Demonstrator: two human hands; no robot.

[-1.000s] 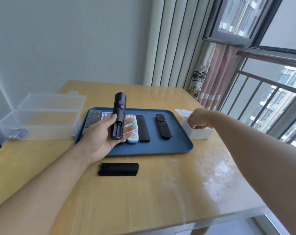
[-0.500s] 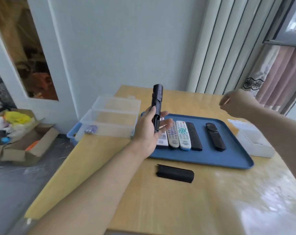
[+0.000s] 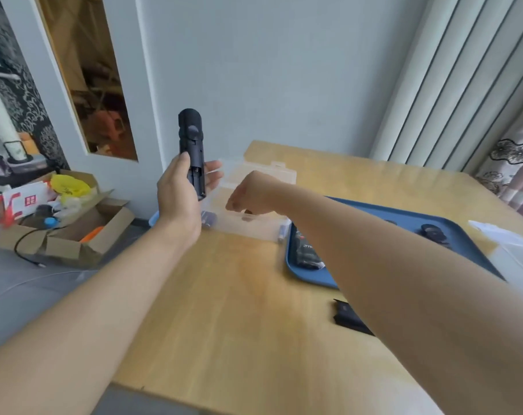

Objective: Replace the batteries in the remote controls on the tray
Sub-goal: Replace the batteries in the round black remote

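Note:
My left hand [image 3: 178,194] grips a black remote [image 3: 191,145] upright over the table's far left corner, its open battery bay facing me. My right hand [image 3: 249,193] reaches down into the clear plastic box [image 3: 255,226], fingers bent downward with their tips hidden. Purple batteries [image 3: 209,218] lie in the box's left corner. The blue tray [image 3: 311,275] sits to the right, mostly behind my right forearm, with a black remote [image 3: 306,253] and another black remote [image 3: 432,232] showing. The black battery cover [image 3: 348,317] lies on the table in front of the tray.
A white box [image 3: 511,247] stands at the tray's right. Below the table's left edge, on the floor, sits a cardboard box [image 3: 74,232] full of clutter. A wall and curtains close off the far side.
My view swung left. My right hand left the white box, crossed over the tray and came down into the clear box. My left hand carried the black remote left and up.

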